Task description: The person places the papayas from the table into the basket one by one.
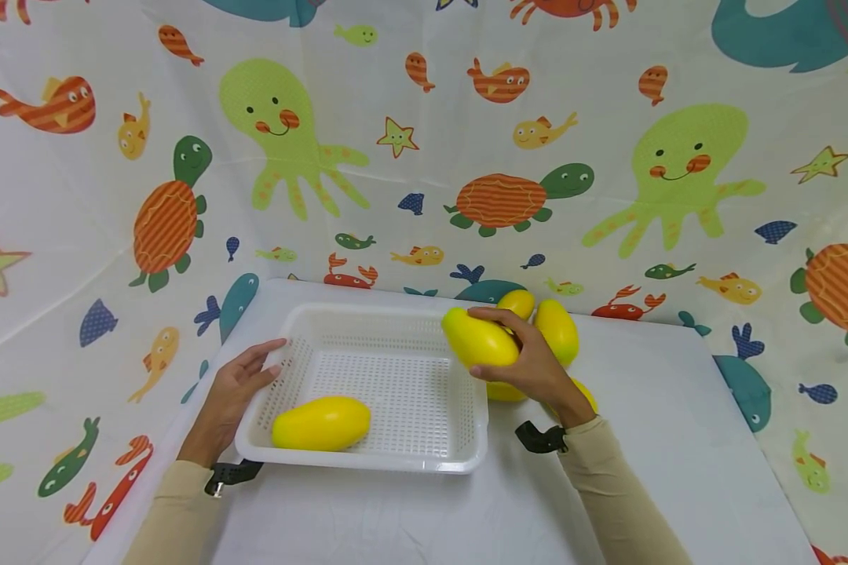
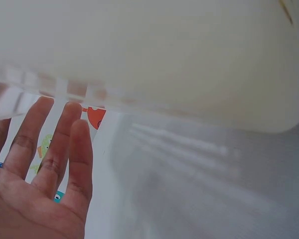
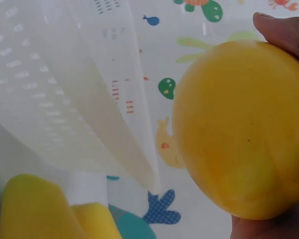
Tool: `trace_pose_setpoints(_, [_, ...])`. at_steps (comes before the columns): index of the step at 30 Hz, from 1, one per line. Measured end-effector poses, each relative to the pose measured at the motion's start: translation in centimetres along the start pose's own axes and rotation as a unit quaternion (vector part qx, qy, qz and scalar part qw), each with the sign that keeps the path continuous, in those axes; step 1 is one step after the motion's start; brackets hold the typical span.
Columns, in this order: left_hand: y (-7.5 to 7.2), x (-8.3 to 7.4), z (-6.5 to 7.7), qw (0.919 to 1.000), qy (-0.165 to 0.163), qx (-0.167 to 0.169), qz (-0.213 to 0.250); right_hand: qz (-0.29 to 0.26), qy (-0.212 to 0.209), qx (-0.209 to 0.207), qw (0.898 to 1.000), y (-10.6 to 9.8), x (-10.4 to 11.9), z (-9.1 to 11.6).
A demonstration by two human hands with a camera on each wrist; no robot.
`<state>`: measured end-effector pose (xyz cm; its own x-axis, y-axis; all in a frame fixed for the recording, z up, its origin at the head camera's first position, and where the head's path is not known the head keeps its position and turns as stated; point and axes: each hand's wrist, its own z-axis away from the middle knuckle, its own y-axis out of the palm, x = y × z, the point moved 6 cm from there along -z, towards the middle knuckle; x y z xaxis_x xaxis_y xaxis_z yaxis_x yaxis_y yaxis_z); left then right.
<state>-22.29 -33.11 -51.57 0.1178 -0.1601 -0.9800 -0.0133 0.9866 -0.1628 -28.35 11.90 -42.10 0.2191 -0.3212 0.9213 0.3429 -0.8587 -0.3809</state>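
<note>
My right hand (image 1: 533,361) grips a yellow mango (image 1: 477,337), thumb on one side and fingers on the other. It holds the fruit above the right rim of a white perforated plastic basket (image 1: 360,461). Inside that basket, another mango (image 1: 321,424) lies at the front left. My left hand (image 1: 233,388) is at the basket's left side, its fingertips right at the rim. In the left wrist view its fingers (image 2: 79,159) look nearly straight beside the basket wall. The right wrist view shows the held mango (image 3: 244,134) close up.
Several more mangoes lie right of the basket: one at the back (image 1: 516,301), one upright-looking (image 1: 557,333), others partly hidden under my right hand. A white cloth covers the table (image 1: 678,439). Behind it hangs a sea-animal curtain (image 1: 452,118).
</note>
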Motion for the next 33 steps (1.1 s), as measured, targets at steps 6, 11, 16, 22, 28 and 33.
trace_pose_setpoints(6, [-0.1, 0.0, 0.0, 1.0, 0.003, -0.007, -0.005, 0.014, -0.038, 0.012, 0.999, 1.1, 0.9, -0.3])
trace_pose_setpoints(11, [-0.1, 0.1, 0.0, 0.9999, -0.003, -0.008, -0.008, 0.023, -0.034, 0.019, 0.999, 1.7, 1.1, -0.4])
trace_pose_setpoints(16, [-0.1, 0.1, 0.0, 0.9999, -0.002, -0.006, -0.008, 0.023, -0.031, 0.023, 0.999, 2.2, 1.1, -0.5])
trace_pose_setpoints(22, [-0.1, 0.1, 0.0, 1.0, 0.003, -0.005, -0.001, 0.018, -0.044, 0.034, 0.998, 2.8, 1.4, -0.7])
trace_pose_setpoints(28, [0.0, 0.1, 0.0, 0.9999, 0.001, -0.009, -0.009, 0.02, -0.05, 0.037, 0.998, 3.2, 1.5, -0.7])
trace_pose_setpoints(33, [-0.1, 0.0, 0.1, 0.9999, -0.002, -0.008, -0.006, 0.026, -0.054, 0.038, 0.997, 3.4, 1.4, -0.8])
